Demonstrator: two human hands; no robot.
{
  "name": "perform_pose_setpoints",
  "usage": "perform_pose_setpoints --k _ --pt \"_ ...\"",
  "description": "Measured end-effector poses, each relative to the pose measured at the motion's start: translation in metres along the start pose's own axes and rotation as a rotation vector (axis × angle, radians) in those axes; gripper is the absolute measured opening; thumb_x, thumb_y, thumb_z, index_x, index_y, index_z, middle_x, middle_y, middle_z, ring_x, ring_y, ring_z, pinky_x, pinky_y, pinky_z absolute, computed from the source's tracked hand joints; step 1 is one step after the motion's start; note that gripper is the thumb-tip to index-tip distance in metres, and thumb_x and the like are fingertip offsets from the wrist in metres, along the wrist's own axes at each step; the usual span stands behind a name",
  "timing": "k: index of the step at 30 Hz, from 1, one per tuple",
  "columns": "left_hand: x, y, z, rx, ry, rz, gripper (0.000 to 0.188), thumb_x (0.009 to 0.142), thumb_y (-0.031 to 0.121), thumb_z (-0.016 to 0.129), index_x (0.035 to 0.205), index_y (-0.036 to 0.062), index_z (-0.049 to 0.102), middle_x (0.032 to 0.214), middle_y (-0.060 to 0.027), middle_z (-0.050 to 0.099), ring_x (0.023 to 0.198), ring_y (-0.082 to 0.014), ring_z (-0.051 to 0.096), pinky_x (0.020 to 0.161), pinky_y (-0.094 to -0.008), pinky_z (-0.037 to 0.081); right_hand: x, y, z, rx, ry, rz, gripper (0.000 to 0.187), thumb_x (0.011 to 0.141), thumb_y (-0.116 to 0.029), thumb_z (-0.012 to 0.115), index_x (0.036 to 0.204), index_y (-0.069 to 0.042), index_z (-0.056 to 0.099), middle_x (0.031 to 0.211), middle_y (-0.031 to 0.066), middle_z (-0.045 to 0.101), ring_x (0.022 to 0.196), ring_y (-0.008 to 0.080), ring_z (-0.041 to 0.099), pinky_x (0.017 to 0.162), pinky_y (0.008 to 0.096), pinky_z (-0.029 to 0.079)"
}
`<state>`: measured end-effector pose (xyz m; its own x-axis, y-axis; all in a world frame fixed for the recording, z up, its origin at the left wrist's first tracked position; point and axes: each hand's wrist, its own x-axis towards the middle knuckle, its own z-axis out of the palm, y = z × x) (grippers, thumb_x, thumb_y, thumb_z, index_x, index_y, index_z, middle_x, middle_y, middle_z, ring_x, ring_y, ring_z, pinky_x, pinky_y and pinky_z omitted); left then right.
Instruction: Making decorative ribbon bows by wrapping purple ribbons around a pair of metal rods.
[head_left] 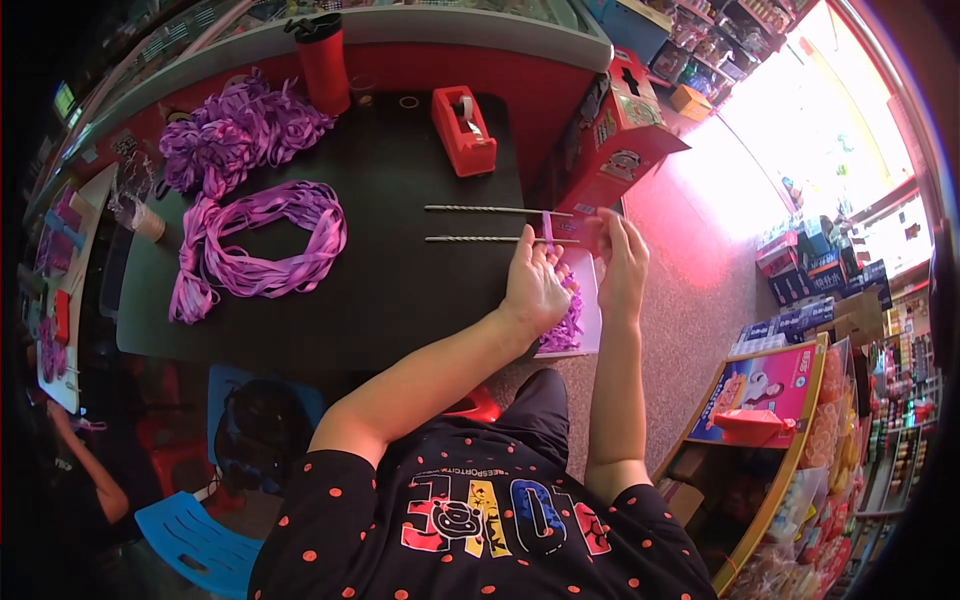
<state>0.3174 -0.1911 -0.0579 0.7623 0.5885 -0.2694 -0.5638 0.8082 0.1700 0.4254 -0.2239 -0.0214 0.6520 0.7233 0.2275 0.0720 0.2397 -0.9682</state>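
Two thin twisted metal rods lie parallel over the table's right edge, and a strip of purple ribbon spans them near their right ends. My left hand is palm up just below, its thumb and fingers closed at the ribbon by the nearer rod. To the right of the rod ends, my right hand is raised with its fingers bent together; whatever they pinch is too small to make out. Under my hands, a white box holds a heap of small purple ribbon pieces.
On the dark table lie a looped ribbon hank and a ribbon pile. A red tape dispenser and red tumbler stand at the back. Left are a blue chair and another person's arm; right, a display shelf.
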Motion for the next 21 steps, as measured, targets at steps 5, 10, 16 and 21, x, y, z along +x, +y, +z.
perform_pose_setpoints --k 5,10,16,21 --pt "0.003 -0.002 -0.007 -0.060 -0.022 0.043 0.087 0.086 0.066 0.038 0.147 0.0106 0.010 0.149 -0.0100 0.012 0.142 -0.0276 -0.009 0.111 -0.0461 0.000 0.057 -0.018 0.077 -0.242 -0.212 -0.091 0.027 0.091 -0.022 0.056 0.108 -0.002 0.065 0.095 0.0037 0.067 0.071 0.0042 0.048 0.062 0.0197 0.038" --pt "0.004 -0.009 -0.002 -0.064 -0.060 0.039 0.087 0.087 0.065 0.036 0.148 0.0117 0.004 0.151 -0.0099 0.011 0.141 -0.0286 0.005 0.112 -0.0475 0.004 0.118 0.009 0.126 -0.297 -0.336 0.021 0.026 0.087 -0.027 0.062 0.097 -0.004 0.069 0.080 -0.0001 0.066 0.063 0.0041 0.045 0.055 0.0198 0.035" --pt "0.014 -0.011 -0.018 -0.066 -0.130 0.053 0.095 0.084 0.067 0.042 0.148 0.0168 -0.006 0.155 -0.0077 -0.006 0.142 -0.0266 -0.008 0.111 -0.0493 -0.002 0.143 0.016 0.149 -0.339 -0.449 0.509 0.022 0.081 -0.030 0.069 0.077 -0.008 0.068 0.060 -0.0054 0.053 0.045 0.0009 0.032 0.041 0.0186 0.018" --pt "0.012 -0.011 -0.012 -0.045 -0.038 0.079 0.076 0.090 0.061 0.036 0.146 0.0132 0.018 0.149 -0.0075 0.019 0.139 -0.0265 0.015 0.111 -0.0482 0.010 0.145 0.009 0.156 -0.261 -0.441 0.604 0.016 0.075 -0.016 0.075 0.078 -0.002 0.068 0.069 0.0031 0.063 0.050 0.0057 0.041 0.043 0.0215 0.026"
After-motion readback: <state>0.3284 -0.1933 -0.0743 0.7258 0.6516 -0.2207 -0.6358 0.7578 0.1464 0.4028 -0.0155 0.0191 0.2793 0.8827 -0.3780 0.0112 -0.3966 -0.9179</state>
